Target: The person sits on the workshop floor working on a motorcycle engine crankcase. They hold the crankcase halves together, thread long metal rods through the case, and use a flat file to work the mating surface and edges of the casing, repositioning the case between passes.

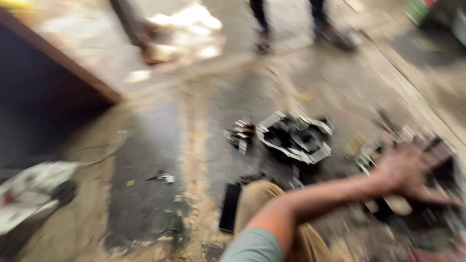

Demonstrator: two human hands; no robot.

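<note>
The picture is heavily motion-blurred. My right hand [407, 171] is stretched far to the right with its fingers spread, over a dark heap of parts [439, 160] on the floor; whether it touches them is unclear. The bare forearm runs back to a grey-green sleeve [253, 246] at the bottom edge, above my knee in tan trousers [255, 194]. A grey metal casing with a dark hollow [296, 137] lies on the floor to the left of the hand. My left hand is out of view.
Small metal pieces [240, 134] lie beside the casing, and a flat black slab [229, 207] lies by my knee. A white cloth [34, 190] is at the left. A wooden edge [63, 59] crosses the top left. Other people's legs [262, 26] stand at the top.
</note>
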